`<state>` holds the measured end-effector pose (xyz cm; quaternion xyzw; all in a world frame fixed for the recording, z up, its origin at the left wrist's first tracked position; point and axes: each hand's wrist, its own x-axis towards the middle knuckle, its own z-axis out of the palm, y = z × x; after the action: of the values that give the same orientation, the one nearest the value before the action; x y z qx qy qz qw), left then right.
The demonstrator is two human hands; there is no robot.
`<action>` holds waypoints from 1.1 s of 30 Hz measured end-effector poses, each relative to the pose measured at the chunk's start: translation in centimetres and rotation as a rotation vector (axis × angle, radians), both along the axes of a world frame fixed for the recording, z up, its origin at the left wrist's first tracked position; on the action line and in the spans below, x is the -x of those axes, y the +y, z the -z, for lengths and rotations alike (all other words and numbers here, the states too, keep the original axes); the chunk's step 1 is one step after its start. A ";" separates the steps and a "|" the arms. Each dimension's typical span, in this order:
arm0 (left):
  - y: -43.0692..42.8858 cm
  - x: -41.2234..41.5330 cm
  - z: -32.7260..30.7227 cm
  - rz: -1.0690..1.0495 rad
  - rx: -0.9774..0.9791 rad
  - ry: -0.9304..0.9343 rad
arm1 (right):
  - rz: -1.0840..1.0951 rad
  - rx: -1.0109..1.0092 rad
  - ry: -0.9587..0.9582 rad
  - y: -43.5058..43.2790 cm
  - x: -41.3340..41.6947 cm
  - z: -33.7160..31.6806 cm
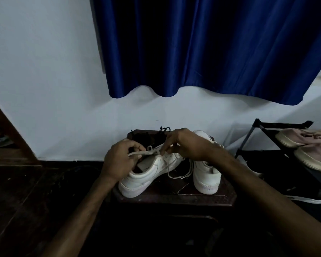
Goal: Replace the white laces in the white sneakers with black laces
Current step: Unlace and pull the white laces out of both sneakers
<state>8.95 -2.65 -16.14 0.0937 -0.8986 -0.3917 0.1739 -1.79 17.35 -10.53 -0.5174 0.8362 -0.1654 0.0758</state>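
Note:
Two white sneakers stand on a dark brown stool (pixel 174 198). The left sneaker (pixel 146 173) lies angled with its heel toward me; the right sneaker (pixel 206 175) stands heel toward me. My left hand (pixel 119 158) pinches a white lace (pixel 137 153) above the left sneaker's tongue. My right hand (pixel 185 143) pinches the same lace near the top eyelets. Loose white lace ends (pixel 180 175) hang between the two sneakers. Black laces (pixel 163 129) lie bunched at the stool's far edge, partly hidden behind my hands.
A black shoe rack (pixel 258 138) stands at the right with pinkish sneakers (pixel 308 141) on it. A blue curtain (pixel 202 49) hangs over the white wall behind. Dark wooden furniture (pixel 6 138) sits at the left. The floor is dark.

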 end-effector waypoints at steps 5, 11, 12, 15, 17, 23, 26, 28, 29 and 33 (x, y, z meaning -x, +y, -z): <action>1.9 -1.4 -0.8 -0.055 0.345 0.201 | -0.105 0.046 0.099 -0.9 0.5 0.7; 5.2 -2.9 0.0 0.018 0.416 0.025 | -0.207 -0.173 0.291 -2.3 1.1 0.6; 5.5 -2.9 0.4 0.009 0.461 0.014 | -0.201 -0.210 0.316 -2.6 1.2 0.5; 6.3 -3.0 0.4 0.051 0.507 0.029 | -0.197 -0.262 0.300 -3.2 1.6 -0.3; 6.9 -2.8 0.5 0.087 0.562 0.055 | -0.135 -0.201 0.275 -3.5 2.3 -0.7; 7.9 -3.0 1.0 0.055 0.601 0.059 | 0.113 -0.061 0.100 -3.0 3.3 1.7; 7.9 -2.9 1.3 0.038 0.600 0.050 | 0.160 0.028 0.034 -2.4 2.4 1.3; 8.1 -2.7 1.9 0.026 0.581 0.047 | 0.254 0.003 0.060 -2.2 1.8 0.3; 8.2 -2.7 2.0 0.016 0.572 0.046 | 0.275 -0.065 0.064 -2.2 1.3 -0.3; 8.5 -2.9 1.8 -0.019 0.557 0.066 | 0.259 -0.373 0.043 -2.9 -1.0 -1.2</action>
<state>11.83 5.84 -17.96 0.0380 -0.9646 -0.1310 0.2257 -0.80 14.42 -9.28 -0.3863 0.9130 -0.0051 0.1307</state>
